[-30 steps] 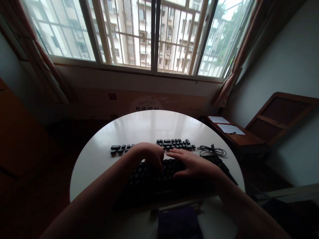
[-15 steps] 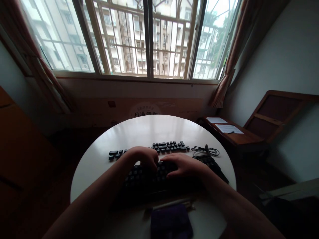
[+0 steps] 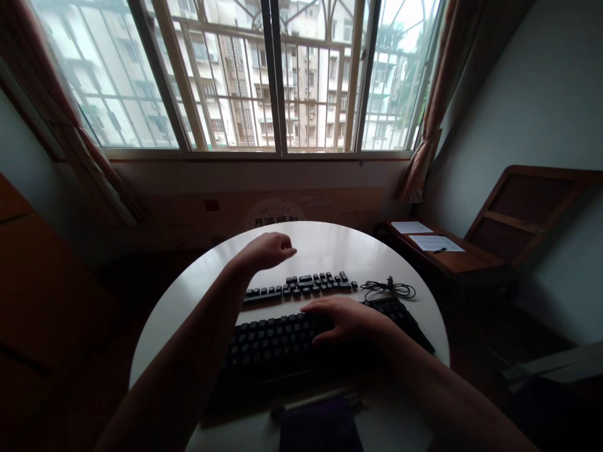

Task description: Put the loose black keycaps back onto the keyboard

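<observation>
A black keyboard [image 3: 268,345] lies on the round white table [image 3: 325,251] in front of me. My right hand [image 3: 351,319] rests flat on the keyboard's right half, fingers spread over the keys. My left hand [image 3: 266,250] hovers above the table beyond the keyboard, fingers curled together; the dim light hides whether anything small is pinched in them. A row of loose black keycaps [image 3: 301,285] lies on the table just past the keyboard, below the left hand.
A coiled black cable [image 3: 389,289] lies right of the keycaps. A dark purple pouch [image 3: 320,430] and a thin stick-like tool [image 3: 315,398] sit at the near edge. A low wooden side table with papers [image 3: 426,242] stands at the right. A barred window fills the far wall.
My left hand has lifted off the keyboard and moved away from me, above the loose keycaps. My right hand stays on the keyboard. The camera has tilted slightly.
</observation>
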### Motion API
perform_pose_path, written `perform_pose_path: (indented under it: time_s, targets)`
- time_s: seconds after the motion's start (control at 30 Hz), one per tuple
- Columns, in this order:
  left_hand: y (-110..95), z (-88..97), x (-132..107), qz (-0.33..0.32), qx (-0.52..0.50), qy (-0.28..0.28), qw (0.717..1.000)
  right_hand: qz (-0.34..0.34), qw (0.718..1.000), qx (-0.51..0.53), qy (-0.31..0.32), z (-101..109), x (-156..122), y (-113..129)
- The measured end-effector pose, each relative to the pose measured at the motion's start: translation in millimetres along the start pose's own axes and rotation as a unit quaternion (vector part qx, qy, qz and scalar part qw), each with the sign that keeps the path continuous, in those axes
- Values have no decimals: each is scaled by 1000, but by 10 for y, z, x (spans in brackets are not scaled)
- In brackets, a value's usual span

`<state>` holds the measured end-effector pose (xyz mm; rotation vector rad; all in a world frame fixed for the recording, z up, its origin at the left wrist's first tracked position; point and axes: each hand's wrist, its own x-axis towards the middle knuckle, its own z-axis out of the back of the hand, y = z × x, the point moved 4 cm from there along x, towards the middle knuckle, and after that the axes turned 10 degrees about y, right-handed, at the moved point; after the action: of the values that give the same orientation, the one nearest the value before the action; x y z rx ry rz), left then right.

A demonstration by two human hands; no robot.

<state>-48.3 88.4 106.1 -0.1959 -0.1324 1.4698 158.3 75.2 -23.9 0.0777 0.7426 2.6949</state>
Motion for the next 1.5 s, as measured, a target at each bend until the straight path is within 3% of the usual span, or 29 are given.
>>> perform_pose_path:
  time_s: [0.07,0.17,0.27,0.37,0.47,0.63,0.83,1.1,1.5]
  targets:
    - [182,4,86,51,-8,-130,990,-2,1000,6,1,5,-6,15]
    - [369,-277,211,92,1,-186,978,6,1000,10,4,14,-6,41]
    - [426,-603,303,71,14,-155,985,20,1000,17,1,29,-10,57]
    - [459,-777,349,60,25,-100,993,31,999,25,-8,49,-24,58]
    - [526,-844,387,69,41,-46,996,43,997,31,-48,100,-49,42]
    - [616,-912,439,69,51,22,996,39,981,37,-189,247,-116,-75]
    - [511,-889,409,11,67,48,997,17,950,25,-312,358,-183,-178]
    - [502,-898,368,-3,39,85,996,0,943,15,-333,362,-191,-206]
    - [606,-971,436,-2,16,64,998,-6,943,7,-333,369,-188,-217]
